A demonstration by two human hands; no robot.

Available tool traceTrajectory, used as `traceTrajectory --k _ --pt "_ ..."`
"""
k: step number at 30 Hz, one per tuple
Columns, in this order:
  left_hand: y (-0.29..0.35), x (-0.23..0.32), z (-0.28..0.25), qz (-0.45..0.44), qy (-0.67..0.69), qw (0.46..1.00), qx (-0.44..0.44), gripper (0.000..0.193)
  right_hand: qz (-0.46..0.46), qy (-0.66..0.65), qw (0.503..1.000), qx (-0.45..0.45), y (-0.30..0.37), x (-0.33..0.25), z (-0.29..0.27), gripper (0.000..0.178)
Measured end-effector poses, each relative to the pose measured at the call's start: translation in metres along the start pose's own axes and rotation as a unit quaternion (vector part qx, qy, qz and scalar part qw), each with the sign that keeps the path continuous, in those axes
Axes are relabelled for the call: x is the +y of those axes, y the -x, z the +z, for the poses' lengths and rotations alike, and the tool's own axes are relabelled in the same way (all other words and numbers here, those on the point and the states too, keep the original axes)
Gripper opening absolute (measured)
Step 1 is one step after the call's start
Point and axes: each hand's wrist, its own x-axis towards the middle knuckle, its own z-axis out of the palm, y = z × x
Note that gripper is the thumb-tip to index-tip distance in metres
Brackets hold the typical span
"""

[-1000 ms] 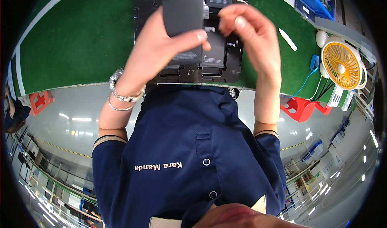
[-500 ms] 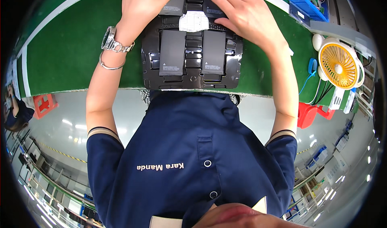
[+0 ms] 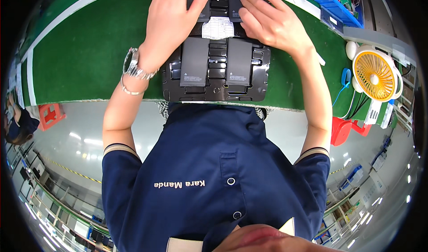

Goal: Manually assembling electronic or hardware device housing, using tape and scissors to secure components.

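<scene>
A glossy black plastic tray (image 3: pixel 214 93) lies near the front edge of the green bench mat. Flat dark-grey packs, looking like batteries, sit in its slots: a near left pack (image 3: pixel 195 61), a near right pack (image 3: pixel 239 61), and two more cut off by the top edge. A white paper label (image 3: pixel 218 28) lies across the tray's middle. My left hand (image 3: pixel 169 22) rests along the left side, thumb spread over the far left pack (image 3: pixel 204 12), other fingertips out of view. At the far right pack (image 3: pixel 234 11), my right hand (image 3: pixel 276 24) has loosely bent, parted fingers; its thumb is hidden.
On the right stand a white fan with a yellow grille (image 3: pixel 373 71) and a blue looped strap (image 3: pixel 345 77). A blue bin (image 3: pixel 339 2) of wires and circuit boards is at the far right. Red stools (image 3: pixel 341 131) stand below the bench; another person (image 3: pixel 22 125) is at far left.
The tray with its packs has shifted slightly right and nearer to me. My left hand has moved right and nearer, and the fingers of my right hand have bent more.
</scene>
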Motion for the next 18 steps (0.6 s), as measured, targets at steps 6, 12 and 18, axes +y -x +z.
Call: traceTrajectory --k 6,12,18 --pt "0.021 -0.004 -0.001 -0.241 0.508 0.779 -0.277 0.042 0.005 0.026 0.989 0.145 0.022 0.018 0.02 0.018" --pt "0.033 0.01 0.021 -0.369 0.801 0.41 -0.234 0.045 -0.013 0.065 0.968 0.244 0.008 -0.019 -0.015 0.005" --pt "0.042 0.034 0.0 -0.295 0.614 0.709 -0.181 0.032 0.277 -0.22 0.904 0.241 0.013 -0.062 -0.046 0.012"
